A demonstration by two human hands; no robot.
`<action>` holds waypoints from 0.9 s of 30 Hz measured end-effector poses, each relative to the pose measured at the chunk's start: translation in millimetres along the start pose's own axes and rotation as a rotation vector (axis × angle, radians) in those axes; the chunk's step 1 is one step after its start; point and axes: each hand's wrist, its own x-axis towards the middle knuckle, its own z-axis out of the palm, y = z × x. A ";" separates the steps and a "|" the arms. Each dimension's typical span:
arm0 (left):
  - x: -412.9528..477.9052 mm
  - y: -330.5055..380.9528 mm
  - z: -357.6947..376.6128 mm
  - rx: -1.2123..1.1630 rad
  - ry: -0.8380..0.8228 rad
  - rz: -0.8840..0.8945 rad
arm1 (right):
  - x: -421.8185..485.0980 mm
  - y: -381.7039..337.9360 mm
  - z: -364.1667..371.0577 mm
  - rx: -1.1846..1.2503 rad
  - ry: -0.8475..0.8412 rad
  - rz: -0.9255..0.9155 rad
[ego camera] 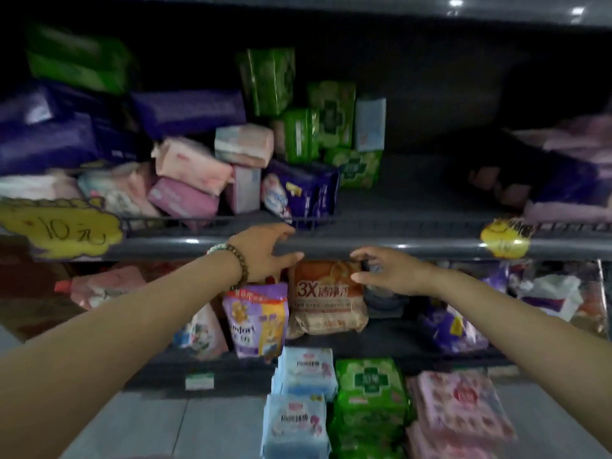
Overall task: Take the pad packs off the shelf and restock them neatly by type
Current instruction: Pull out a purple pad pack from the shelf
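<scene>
Far left: yellow cloud-shaped paper price tag (63,228) on grey metal shelf rail (414,241). Upper shelf, left to centre: jumbled heap of pink, purple, green plastic pad packs (198,173). Frame centre: left hand (265,251), beaded bracelets (231,258) at wrist, fingers loosely spread at rail, gripping nothing; contact unclear. Right hand (387,270) beside it, fingers parted, empty, just before orange-white plastic pack (326,293) on lower shelf. Bottom centre-right: blue, green, pink pad pack stacks (371,399), side by side.

Open passage over bare upper shelf (414,193) right of green packs (331,127). Blocked leftward by heaped pink packs (195,173) and a purple pack (304,190). Low wire rail (397,223) across front.
</scene>
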 end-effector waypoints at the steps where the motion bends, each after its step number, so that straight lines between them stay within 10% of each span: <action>1: 11.0 2.8 -9.0 -0.013 0.064 0.024 | 5.9 -6.7 -13.4 0.045 0.058 -0.019; 11: 88.2 -33.4 -25.6 0.363 0.492 0.016 | 88.6 -48.9 -51.6 0.301 0.330 -0.123; 27: 118.9 -75.3 -10.9 0.442 0.537 0.068 | 187.6 -29.9 -26.9 0.410 0.458 -0.139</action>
